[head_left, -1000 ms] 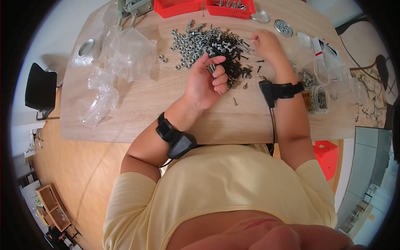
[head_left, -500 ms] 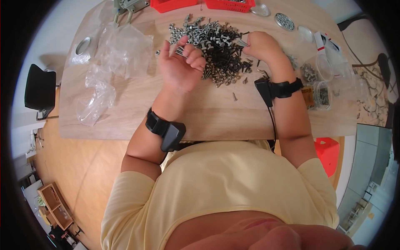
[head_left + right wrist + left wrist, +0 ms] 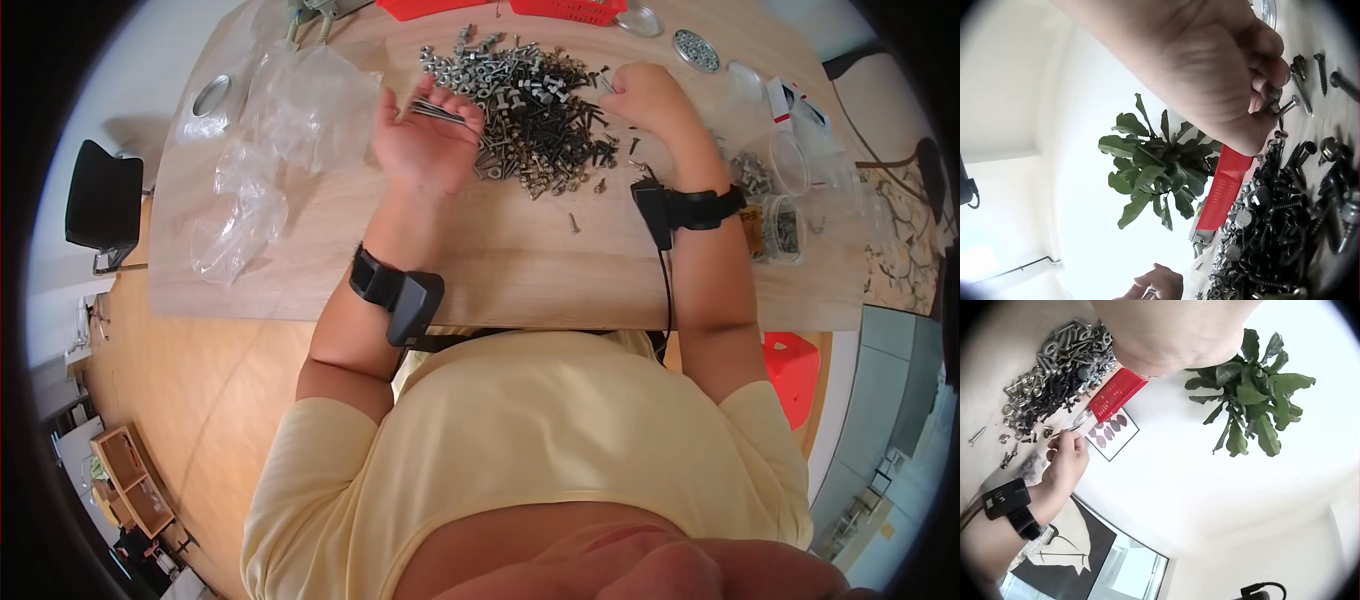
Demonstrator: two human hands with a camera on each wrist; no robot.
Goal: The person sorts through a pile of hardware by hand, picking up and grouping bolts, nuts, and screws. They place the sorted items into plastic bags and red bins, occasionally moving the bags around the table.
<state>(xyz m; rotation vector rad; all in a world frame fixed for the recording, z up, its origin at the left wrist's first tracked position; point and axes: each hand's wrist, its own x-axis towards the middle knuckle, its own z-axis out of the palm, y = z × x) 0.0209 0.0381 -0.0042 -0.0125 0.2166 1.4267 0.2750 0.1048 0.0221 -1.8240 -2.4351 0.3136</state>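
Note:
My left hand (image 3: 428,150) is palm up left of a heap of mixed screws, bolts and nuts (image 3: 540,110). Its curled fingers hold several long silver screws (image 3: 438,111) lying across them. At the heap's right edge, my right hand (image 3: 652,98) pinches silver screws (image 3: 607,84) between thumb and fingers. One screw (image 3: 1289,105) sticks out from the fingertips in the right wrist view, close over the loose black screws (image 3: 1288,219). Nuts and silver bolts lie toward the heap's back left, dark screws toward its right.
Clear plastic bags (image 3: 310,110) spread over the table's left side. Red baskets (image 3: 570,10) stand at the back. A round lid filled with small parts (image 3: 696,50) and clear tubs (image 3: 785,235) are on the right. A single screw (image 3: 574,223) lies in front of the heap.
My left hand has moved left, away from over the heap, and its palm has turned up, showing the screws. My right hand has stayed at the heap's right edge, now with screws showing in its fingers.

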